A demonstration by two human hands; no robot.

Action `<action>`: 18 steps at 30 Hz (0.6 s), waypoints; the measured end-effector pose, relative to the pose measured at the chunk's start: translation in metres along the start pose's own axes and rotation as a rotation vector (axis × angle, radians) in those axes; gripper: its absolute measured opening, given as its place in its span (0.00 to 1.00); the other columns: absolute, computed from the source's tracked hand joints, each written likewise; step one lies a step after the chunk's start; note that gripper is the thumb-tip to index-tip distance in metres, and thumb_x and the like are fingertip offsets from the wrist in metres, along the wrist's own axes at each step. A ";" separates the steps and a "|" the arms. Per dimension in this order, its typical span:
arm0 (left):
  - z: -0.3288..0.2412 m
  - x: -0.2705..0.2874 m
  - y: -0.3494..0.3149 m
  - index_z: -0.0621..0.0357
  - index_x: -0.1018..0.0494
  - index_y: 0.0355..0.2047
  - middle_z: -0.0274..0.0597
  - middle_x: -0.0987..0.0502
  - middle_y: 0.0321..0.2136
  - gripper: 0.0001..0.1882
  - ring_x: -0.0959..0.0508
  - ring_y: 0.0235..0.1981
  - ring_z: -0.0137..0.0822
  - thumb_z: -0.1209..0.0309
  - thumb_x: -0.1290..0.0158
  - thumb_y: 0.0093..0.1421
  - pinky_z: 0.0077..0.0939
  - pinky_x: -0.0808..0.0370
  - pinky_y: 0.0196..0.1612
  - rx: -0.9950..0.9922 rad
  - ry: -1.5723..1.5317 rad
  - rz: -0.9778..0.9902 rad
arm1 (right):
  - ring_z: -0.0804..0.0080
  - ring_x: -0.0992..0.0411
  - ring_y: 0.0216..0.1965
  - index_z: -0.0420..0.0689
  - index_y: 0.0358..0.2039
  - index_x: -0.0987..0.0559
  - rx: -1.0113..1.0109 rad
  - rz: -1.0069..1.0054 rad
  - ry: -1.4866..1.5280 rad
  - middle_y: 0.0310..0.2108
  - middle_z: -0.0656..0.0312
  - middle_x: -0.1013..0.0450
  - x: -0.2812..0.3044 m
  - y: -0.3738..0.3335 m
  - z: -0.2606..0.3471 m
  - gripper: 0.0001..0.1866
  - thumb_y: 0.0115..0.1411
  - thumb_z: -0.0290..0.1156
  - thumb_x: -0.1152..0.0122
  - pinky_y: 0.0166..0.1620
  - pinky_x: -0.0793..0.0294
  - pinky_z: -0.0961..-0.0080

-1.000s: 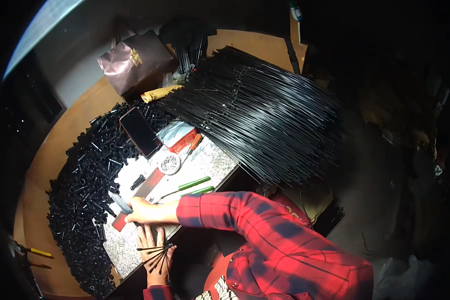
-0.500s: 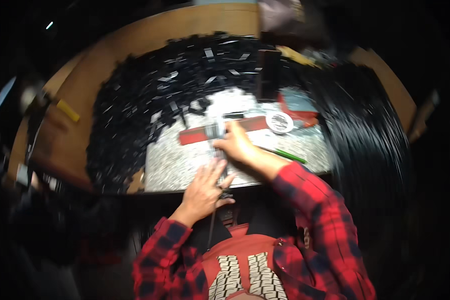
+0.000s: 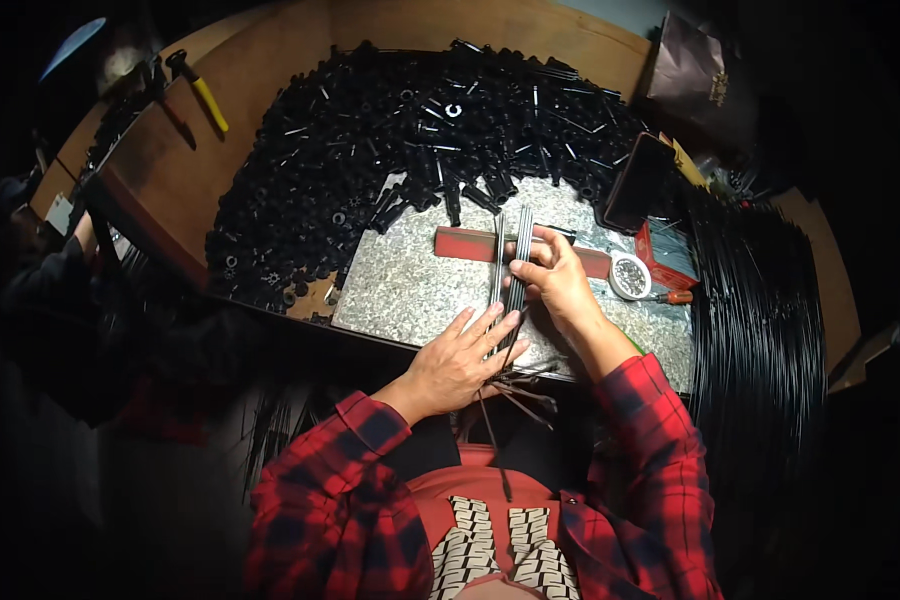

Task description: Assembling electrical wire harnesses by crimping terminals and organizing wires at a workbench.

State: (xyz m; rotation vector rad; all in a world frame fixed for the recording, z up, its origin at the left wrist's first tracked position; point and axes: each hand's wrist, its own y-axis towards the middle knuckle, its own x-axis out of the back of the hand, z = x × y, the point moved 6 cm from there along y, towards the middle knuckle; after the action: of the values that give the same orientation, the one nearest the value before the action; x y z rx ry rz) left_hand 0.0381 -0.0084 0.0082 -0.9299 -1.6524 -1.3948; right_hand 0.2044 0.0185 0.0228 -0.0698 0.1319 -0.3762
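Observation:
My right hand is closed on a bundle of thin metal rods, pinching it between thumb and fingers above the speckled board. My left hand lies across the lower part of the rods, its thumb underneath and its fingers curved over them. A narrower group of rods stands out beside the main bundle. Dark, flattened rod ends fan out below my left hand toward my lap. Behind the rods, a red bar lies across the board, partly hidden by my right hand.
Black tubular parts are heaped behind and left of the board. Long black rods hang at the right. Nearby are a round white container, a red box, a dark phone-like slab and a yellow-handled tool.
The view has shifted, so the board appears further right. My right hand has drawn the bundle upright into clear view, and my left hand has come up over the rods.

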 end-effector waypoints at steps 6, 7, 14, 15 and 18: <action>-0.002 0.002 0.002 0.47 0.36 0.60 0.43 0.42 0.64 0.37 0.42 0.64 0.50 0.52 0.42 0.49 0.51 0.41 0.61 -0.003 0.027 -0.001 | 0.80 0.26 0.34 0.35 0.59 0.43 0.059 -0.066 0.027 0.38 0.60 0.24 0.008 0.006 0.007 0.33 0.55 0.21 0.39 0.30 0.33 0.89; -0.002 0.003 0.003 0.46 0.35 0.59 0.44 0.42 0.64 0.36 0.41 0.63 0.51 0.51 0.42 0.49 0.51 0.41 0.61 0.003 0.010 -0.005 | 0.80 0.26 0.34 0.35 0.59 0.43 0.054 -0.065 0.022 0.38 0.60 0.24 0.010 0.010 0.003 0.33 0.55 0.21 0.39 0.30 0.33 0.89; 0.002 -0.003 -0.002 0.46 0.34 0.58 0.45 0.39 0.62 0.37 0.42 0.64 0.52 0.51 0.41 0.48 0.52 0.44 0.63 0.019 0.021 -0.017 | 0.80 0.27 0.33 0.36 0.57 0.39 0.115 -0.048 -0.363 0.36 0.62 0.26 0.009 0.030 -0.006 0.30 0.56 0.21 0.38 0.31 0.29 0.86; 0.003 -0.006 -0.003 0.46 0.34 0.58 0.45 0.39 0.61 0.37 0.42 0.64 0.52 0.51 0.41 0.48 0.52 0.45 0.63 0.030 0.007 -0.020 | 0.79 0.26 0.33 0.36 0.58 0.39 0.127 -0.059 -0.499 0.35 0.61 0.27 0.011 0.031 -0.006 0.30 0.56 0.21 0.38 0.32 0.28 0.85; 0.004 -0.007 -0.003 0.47 0.33 0.57 0.46 0.38 0.61 0.36 0.42 0.64 0.54 0.51 0.40 0.48 0.52 0.47 0.64 0.047 -0.012 -0.038 | 0.68 0.28 0.30 0.34 0.55 0.35 0.378 -0.170 -0.850 0.36 0.55 0.30 0.016 0.022 0.015 0.30 0.51 0.20 0.37 0.36 0.28 0.74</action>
State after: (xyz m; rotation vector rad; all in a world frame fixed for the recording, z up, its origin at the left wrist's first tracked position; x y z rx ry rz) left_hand 0.0386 -0.0056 0.0003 -0.8862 -1.7128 -1.3722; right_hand 0.2291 0.0336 0.0340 0.1362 -0.7877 -0.5069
